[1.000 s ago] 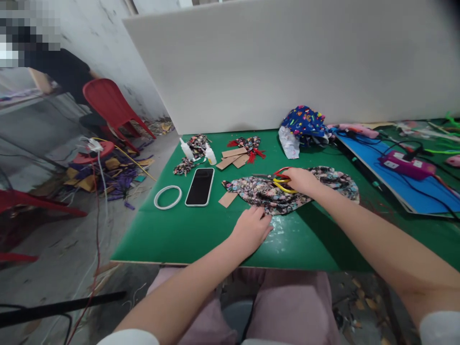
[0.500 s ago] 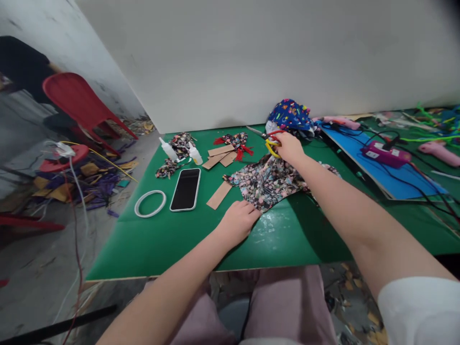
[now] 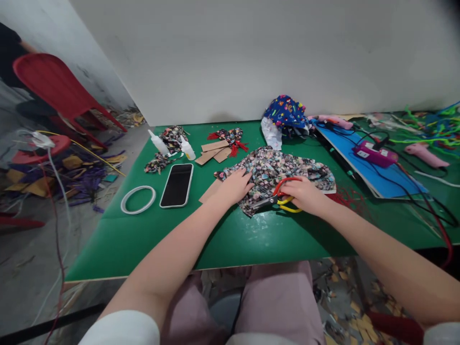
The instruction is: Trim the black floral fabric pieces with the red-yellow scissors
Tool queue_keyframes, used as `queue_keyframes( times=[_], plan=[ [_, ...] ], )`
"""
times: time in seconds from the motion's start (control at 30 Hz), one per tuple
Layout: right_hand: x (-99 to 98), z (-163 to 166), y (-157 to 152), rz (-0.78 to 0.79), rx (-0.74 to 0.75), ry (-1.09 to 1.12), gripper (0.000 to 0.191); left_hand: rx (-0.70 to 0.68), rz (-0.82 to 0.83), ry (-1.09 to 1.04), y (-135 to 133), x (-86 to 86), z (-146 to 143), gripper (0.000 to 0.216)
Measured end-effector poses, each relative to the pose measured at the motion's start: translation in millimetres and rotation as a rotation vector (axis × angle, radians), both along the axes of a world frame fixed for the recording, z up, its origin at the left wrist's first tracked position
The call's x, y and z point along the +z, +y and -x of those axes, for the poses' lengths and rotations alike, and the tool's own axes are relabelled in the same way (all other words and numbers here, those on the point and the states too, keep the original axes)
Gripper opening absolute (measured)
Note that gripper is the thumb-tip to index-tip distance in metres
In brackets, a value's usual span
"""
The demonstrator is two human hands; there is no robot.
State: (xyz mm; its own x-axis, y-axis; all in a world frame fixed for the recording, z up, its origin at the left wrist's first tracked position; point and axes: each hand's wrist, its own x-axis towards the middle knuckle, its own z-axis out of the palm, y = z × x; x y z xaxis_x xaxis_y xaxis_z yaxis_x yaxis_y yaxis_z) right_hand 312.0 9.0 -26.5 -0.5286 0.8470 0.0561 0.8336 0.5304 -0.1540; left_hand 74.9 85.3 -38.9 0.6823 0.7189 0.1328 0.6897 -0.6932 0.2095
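A dark floral cloth (image 3: 287, 167) lies spread on the green table (image 3: 151, 235). My left hand (image 3: 235, 186) rests on the cloth's left edge with fingers curled, pressing it down. My right hand (image 3: 305, 194) grips scissors (image 3: 278, 197) with red and yellow handles, blades pointing left at the cloth's near edge. A brown card strip (image 3: 209, 191) sticks out from under the cloth beside my left hand.
A black phone (image 3: 177, 185), a white ring (image 3: 138, 199), two small glue bottles (image 3: 158, 143) and card pieces (image 3: 214, 152) lie at left. Blue patterned cloth (image 3: 285, 112) sits at the back. A blue board (image 3: 373, 167) with cables and pink glue guns (image 3: 427, 154) fills the right. A red chair (image 3: 53, 91) stands off left.
My right hand brought the scissors back from the far blue cloth to the floral cloth's near edge. My left hand slid up onto the cloth. The view shifted right.
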Motion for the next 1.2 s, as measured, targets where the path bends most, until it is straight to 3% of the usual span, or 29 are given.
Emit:
queue_keyframes(
  times=[0.17,0.33,0.43,0.5,0.57,0.63,0.8,0.93,1.07,1.2],
  plan=[
    [-12.0,-3,-29,-0.136,0.047,-0.003,0.029,0.139,-0.042,0.06,-8,-9.0,0,0.053],
    [-12.4,9,-56,-0.226,0.094,0.029,0.026,0.214,-0.065,0.078,-3,1.4,-3,0.046],
    [-11.3,24,-67,-0.234,0.121,0.083,0.026,0.152,-0.078,0.053,6,11.4,-18,0.039],
    [-10.5,34,-72,-0.213,0.14,0.138,0.024,0.031,-0.067,0.043,9,13.5,-32,0.034],
    [-8.7,39,-76,-0.172,0.155,0.21,0.021,-0.077,-0.038,0.051,9,9.2,-44,0.032],
    [-5.1,38,-75,-0.121,0.138,0.305,0.019,-0.085,-0.036,0.049,9,-0.1,-51,0.037],
    [8.6,19,-39,-0.042,-0.135,0.664,0.009,0.075,-0.061,0.006,10,-16.0,-49,0.051],
    [11.8,27,12,0.05,-0.324,0.973,0.026,0.197,-0.105,-0.039,5,-10.2,-29,0.049],
    [-3.0,54,46,0.196,-0.345,1.112,0.036,0.284,-0.121,-0.002,-3,-7.8,8,0.037],
    [-27.4,68,56,0.242,-0.37,1.108,0.035,0.344,-0.119,0.05,6,-10.6,42,0.031]
  ],
)
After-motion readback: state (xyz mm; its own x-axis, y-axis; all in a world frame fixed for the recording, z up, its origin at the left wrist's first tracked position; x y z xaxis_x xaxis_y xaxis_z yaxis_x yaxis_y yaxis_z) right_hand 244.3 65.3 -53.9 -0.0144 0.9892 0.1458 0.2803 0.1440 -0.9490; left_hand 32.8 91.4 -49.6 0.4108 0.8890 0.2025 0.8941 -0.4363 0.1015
